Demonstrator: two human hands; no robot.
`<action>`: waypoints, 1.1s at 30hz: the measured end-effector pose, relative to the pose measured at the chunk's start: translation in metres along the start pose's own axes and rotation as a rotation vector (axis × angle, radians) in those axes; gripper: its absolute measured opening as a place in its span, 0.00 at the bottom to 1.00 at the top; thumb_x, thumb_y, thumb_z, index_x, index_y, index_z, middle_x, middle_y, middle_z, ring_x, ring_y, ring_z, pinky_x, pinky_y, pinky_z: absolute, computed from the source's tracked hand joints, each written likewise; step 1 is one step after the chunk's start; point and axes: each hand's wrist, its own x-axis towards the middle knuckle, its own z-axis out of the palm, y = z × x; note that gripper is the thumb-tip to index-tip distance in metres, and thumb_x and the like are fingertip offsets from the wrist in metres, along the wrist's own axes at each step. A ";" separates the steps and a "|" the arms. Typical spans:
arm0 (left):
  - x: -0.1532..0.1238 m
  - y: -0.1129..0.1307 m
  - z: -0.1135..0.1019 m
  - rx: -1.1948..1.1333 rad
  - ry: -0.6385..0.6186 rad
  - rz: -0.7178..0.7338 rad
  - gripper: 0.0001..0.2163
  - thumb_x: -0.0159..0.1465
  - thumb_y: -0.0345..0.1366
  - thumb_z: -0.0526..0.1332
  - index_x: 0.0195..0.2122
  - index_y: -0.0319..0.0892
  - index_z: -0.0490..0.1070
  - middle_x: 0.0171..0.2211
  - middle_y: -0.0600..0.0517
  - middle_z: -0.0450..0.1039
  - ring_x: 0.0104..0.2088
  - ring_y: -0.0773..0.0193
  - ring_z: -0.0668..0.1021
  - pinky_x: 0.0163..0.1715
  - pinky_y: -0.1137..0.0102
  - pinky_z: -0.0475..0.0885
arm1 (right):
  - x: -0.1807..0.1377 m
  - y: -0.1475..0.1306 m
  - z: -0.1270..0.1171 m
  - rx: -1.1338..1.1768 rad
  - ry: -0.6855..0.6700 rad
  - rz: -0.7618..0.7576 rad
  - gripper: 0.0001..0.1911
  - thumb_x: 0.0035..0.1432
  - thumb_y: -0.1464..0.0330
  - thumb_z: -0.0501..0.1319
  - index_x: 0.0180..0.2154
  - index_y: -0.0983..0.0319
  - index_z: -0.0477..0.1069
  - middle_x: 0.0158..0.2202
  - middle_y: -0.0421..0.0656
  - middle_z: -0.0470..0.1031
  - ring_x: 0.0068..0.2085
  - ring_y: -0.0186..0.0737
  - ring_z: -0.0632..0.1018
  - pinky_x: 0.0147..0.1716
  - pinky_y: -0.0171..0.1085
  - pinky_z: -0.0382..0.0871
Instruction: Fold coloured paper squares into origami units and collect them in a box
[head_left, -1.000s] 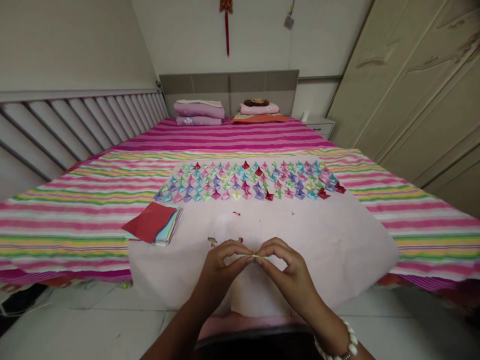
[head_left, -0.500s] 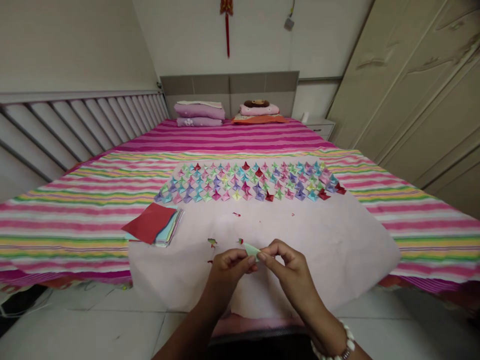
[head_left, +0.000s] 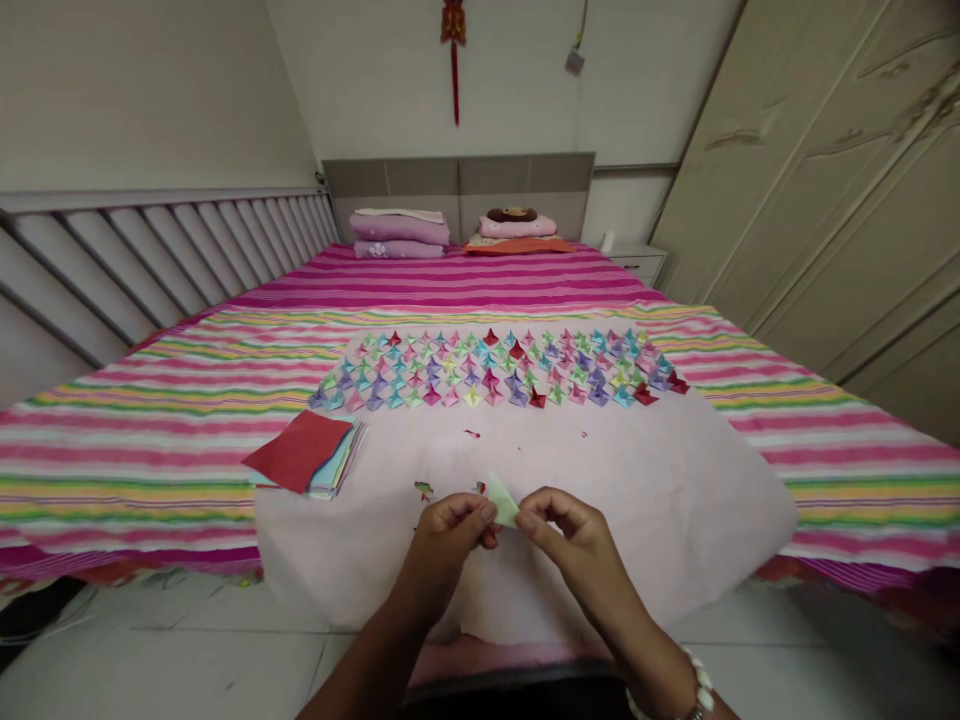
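A small light green folded paper point(head_left: 503, 503) is held up between my two hands, over the near part of a pale pink sheet point(head_left: 675, 510). My left hand point(head_left: 452, 530) pinches its left edge between thumb and fingers. At its lower right corner, the thumb and index finger of my right hand point(head_left: 570, 525) close on it. Beyond the hands, rows of small folded paper pieces point(head_left: 472, 370) in many colours stand on the sheet. A stack of square coloured papers point(head_left: 307, 450), red on top, lies to the left.
The sheet lies on a striped bed point(head_left: 150, 420) and hangs over its front edge. A slatted rail point(head_left: 187, 240) runs along the left. Folded bedding point(head_left: 400, 232) is piled by the headboard point(head_left: 517, 190), and a wardrobe point(head_left: 825, 180) stands at the right.
My left hand has shifted slightly to the left along the paper's edge. The green paper is turned more upright, and more of its face shows between the hands.
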 end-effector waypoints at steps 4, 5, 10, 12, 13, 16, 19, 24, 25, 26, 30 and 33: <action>0.000 0.003 -0.005 -0.008 -0.117 -0.022 0.11 0.57 0.41 0.64 0.25 0.38 0.75 0.20 0.54 0.71 0.24 0.69 0.70 0.28 0.73 0.63 | 0.001 0.000 -0.001 0.171 -0.126 0.057 0.16 0.58 0.57 0.59 0.29 0.62 0.74 0.25 0.40 0.71 0.29 0.37 0.70 0.32 0.35 0.64; -0.001 0.004 -0.006 0.010 -0.130 -0.016 0.11 0.57 0.41 0.63 0.25 0.38 0.76 0.20 0.54 0.70 0.24 0.69 0.70 0.28 0.73 0.63 | 0.001 0.000 -0.001 0.203 -0.151 0.080 0.16 0.58 0.57 0.59 0.29 0.62 0.74 0.25 0.40 0.71 0.29 0.37 0.69 0.32 0.35 0.64; -0.003 0.007 -0.007 0.080 -0.147 -0.013 0.10 0.58 0.39 0.62 0.27 0.38 0.77 0.19 0.54 0.70 0.24 0.68 0.70 0.29 0.73 0.63 | 0.000 0.000 0.002 0.260 -0.171 0.133 0.13 0.55 0.58 0.62 0.28 0.62 0.74 0.24 0.40 0.70 0.28 0.36 0.68 0.31 0.35 0.63; -0.003 0.006 -0.007 0.066 -0.151 -0.019 0.09 0.58 0.39 0.63 0.27 0.39 0.77 0.20 0.54 0.70 0.24 0.68 0.69 0.28 0.72 0.63 | 0.000 0.000 0.002 0.272 -0.184 0.148 0.14 0.55 0.57 0.62 0.28 0.62 0.74 0.23 0.40 0.70 0.28 0.36 0.68 0.30 0.35 0.64; -0.003 0.006 -0.006 0.052 -0.154 -0.023 0.10 0.57 0.40 0.63 0.27 0.39 0.77 0.19 0.54 0.70 0.24 0.68 0.69 0.28 0.72 0.63 | -0.001 0.000 0.002 0.286 -0.193 0.159 0.14 0.55 0.57 0.62 0.29 0.62 0.74 0.23 0.40 0.70 0.28 0.36 0.68 0.30 0.35 0.64; -0.002 0.005 -0.006 -0.009 -0.164 -0.037 0.10 0.56 0.40 0.64 0.25 0.38 0.75 0.18 0.55 0.68 0.23 0.69 0.68 0.27 0.73 0.62 | -0.001 0.000 0.002 0.333 -0.209 0.198 0.15 0.54 0.56 0.63 0.30 0.62 0.75 0.24 0.41 0.71 0.28 0.37 0.69 0.29 0.35 0.64; -0.001 0.005 -0.005 -0.065 -0.173 -0.047 0.10 0.54 0.41 0.65 0.23 0.39 0.74 0.18 0.56 0.67 0.22 0.70 0.67 0.27 0.74 0.62 | 0.000 0.001 0.002 0.365 -0.212 0.220 0.15 0.54 0.56 0.63 0.30 0.62 0.76 0.24 0.41 0.72 0.27 0.36 0.69 0.29 0.34 0.64; 0.000 0.004 -0.007 -0.022 -0.151 -0.042 0.10 0.54 0.41 0.65 0.23 0.39 0.74 0.18 0.55 0.68 0.22 0.70 0.68 0.27 0.73 0.63 | 0.002 0.002 0.002 0.351 -0.220 0.217 0.14 0.53 0.58 0.63 0.32 0.62 0.77 0.26 0.41 0.74 0.26 0.35 0.70 0.28 0.34 0.64; 0.001 0.004 -0.008 0.015 -0.137 -0.035 0.10 0.54 0.41 0.65 0.23 0.39 0.75 0.18 0.55 0.69 0.22 0.69 0.68 0.26 0.73 0.64 | 0.002 0.002 0.001 0.320 -0.219 0.201 0.13 0.52 0.58 0.64 0.33 0.62 0.77 0.25 0.41 0.74 0.26 0.35 0.71 0.28 0.34 0.65; 0.001 0.004 -0.007 0.057 -0.119 -0.024 0.09 0.54 0.40 0.65 0.24 0.39 0.76 0.19 0.54 0.70 0.22 0.69 0.69 0.26 0.73 0.65 | 0.003 0.002 0.001 0.283 -0.218 0.184 0.13 0.51 0.59 0.65 0.33 0.62 0.77 0.25 0.40 0.74 0.26 0.35 0.71 0.28 0.34 0.65; 0.003 0.006 -0.004 0.211 -0.037 0.036 0.08 0.54 0.39 0.64 0.25 0.39 0.77 0.21 0.53 0.72 0.22 0.68 0.71 0.25 0.73 0.67 | 0.005 0.006 0.001 0.170 -0.168 0.146 0.11 0.48 0.61 0.67 0.30 0.62 0.76 0.22 0.38 0.72 0.24 0.34 0.70 0.25 0.33 0.64; 0.002 0.006 0.002 0.283 -0.017 0.097 0.09 0.56 0.39 0.62 0.29 0.40 0.79 0.23 0.53 0.75 0.23 0.67 0.73 0.26 0.72 0.69 | 0.006 0.011 0.004 0.085 -0.077 0.111 0.09 0.49 0.63 0.64 0.27 0.62 0.75 0.19 0.37 0.69 0.21 0.31 0.66 0.22 0.32 0.60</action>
